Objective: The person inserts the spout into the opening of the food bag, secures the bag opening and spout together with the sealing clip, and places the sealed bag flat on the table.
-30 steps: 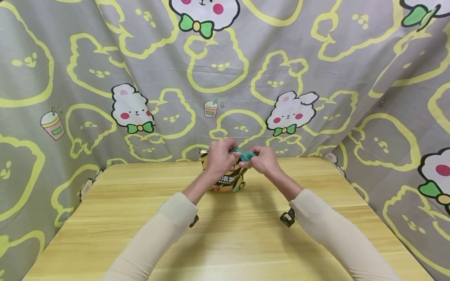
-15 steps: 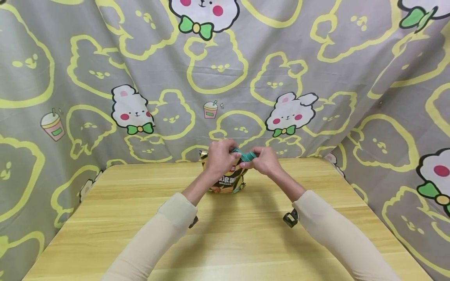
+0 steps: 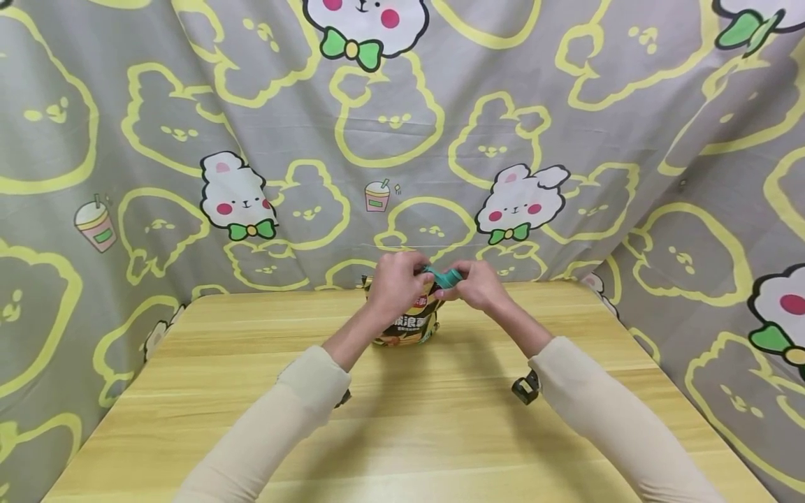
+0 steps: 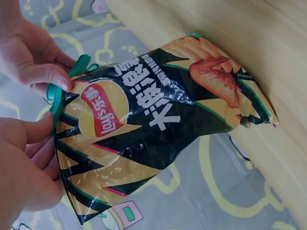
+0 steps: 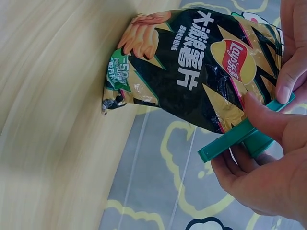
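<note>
A black and gold bag of potato chips (image 3: 411,323) stands upright on the table; its front print shows in both wrist views. Along its top edge lies a green bag clip (image 3: 448,279) with a short round part sticking out. My left hand (image 3: 397,283) pinches the bag's top edge, its thumb against one end of the clip (image 4: 56,103). On the other side, my right hand (image 3: 481,286) holds the clip (image 5: 230,141) between thumb and fingers, close to the bag's top corner. In the head view my left hand hides part of the bag.
The bag is near the back edge of the wooden table (image 3: 402,433). A grey curtain (image 3: 302,126) printed with cartoon animals hangs behind and along both sides. Dark wrist devices (image 3: 527,386) sit at both cuffs.
My right hand has shifted slightly right with its end of the clip. The bag has turned and moved a little right, so more of its lettering shows. My left hand has barely moved.
</note>
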`<act>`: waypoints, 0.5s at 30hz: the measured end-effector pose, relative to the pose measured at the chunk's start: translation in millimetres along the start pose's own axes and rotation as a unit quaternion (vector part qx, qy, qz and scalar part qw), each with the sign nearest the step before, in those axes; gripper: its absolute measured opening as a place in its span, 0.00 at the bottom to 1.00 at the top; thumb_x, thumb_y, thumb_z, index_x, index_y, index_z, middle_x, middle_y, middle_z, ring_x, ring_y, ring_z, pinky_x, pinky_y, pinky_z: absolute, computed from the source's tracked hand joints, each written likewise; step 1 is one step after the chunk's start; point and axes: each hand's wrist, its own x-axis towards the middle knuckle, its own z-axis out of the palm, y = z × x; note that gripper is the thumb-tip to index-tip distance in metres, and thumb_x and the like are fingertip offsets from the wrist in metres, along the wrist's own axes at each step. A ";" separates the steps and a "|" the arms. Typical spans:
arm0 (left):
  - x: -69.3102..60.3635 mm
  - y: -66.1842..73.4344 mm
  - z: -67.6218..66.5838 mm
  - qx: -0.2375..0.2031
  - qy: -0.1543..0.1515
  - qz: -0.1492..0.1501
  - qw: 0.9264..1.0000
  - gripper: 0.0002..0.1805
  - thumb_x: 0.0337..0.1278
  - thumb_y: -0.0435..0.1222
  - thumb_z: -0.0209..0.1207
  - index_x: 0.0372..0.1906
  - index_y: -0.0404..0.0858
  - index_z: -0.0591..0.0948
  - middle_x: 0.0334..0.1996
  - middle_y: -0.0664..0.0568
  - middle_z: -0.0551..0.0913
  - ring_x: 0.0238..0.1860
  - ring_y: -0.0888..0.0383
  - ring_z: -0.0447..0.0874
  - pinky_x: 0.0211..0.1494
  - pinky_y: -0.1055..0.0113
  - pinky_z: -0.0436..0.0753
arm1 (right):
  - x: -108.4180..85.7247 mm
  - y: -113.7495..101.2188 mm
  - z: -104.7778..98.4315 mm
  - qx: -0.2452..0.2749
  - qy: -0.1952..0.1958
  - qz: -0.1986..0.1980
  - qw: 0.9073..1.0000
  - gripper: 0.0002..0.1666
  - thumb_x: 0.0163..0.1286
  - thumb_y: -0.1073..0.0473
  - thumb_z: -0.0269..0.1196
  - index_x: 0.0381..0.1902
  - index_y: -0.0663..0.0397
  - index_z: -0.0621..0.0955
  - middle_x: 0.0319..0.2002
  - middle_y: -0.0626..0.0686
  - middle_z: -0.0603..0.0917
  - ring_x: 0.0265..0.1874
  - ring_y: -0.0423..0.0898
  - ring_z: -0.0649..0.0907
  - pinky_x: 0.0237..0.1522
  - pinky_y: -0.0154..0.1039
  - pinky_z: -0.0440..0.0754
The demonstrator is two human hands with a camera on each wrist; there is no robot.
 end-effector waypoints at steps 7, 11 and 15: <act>-2.4 3.6 -7.1 0.004 -0.018 -0.017 1.000 0.08 0.57 0.34 0.71 0.40 0.36 0.89 0.36 0.47 0.92 0.35 0.55 0.91 0.36 0.67 0.87 | -2.9 -0.6 -3.8 -0.024 -0.010 -0.011 1.000 0.26 0.53 0.54 0.79 0.49 0.56 0.86 0.40 0.56 0.88 0.37 0.51 0.81 0.39 0.40 0.74; -4.3 2.6 -10.2 0.007 -0.027 -0.022 0.999 0.08 0.56 0.33 0.72 0.40 0.37 0.89 0.37 0.47 0.92 0.38 0.54 0.92 0.38 0.65 0.88 | -4.5 0.2 -5.5 -0.034 -0.014 -0.023 0.999 0.26 0.53 0.54 0.80 0.48 0.58 0.85 0.38 0.56 0.88 0.36 0.50 0.81 0.38 0.39 0.75; -6.8 1.8 -14.6 0.009 -0.042 -0.030 0.999 0.08 0.56 0.34 0.72 0.40 0.37 0.89 0.39 0.47 0.92 0.38 0.54 0.91 0.39 0.66 0.87 | -6.7 1.3 -7.1 -0.035 -0.025 -0.035 0.998 0.25 0.54 0.56 0.79 0.48 0.59 0.85 0.36 0.56 0.88 0.34 0.49 0.82 0.37 0.38 0.76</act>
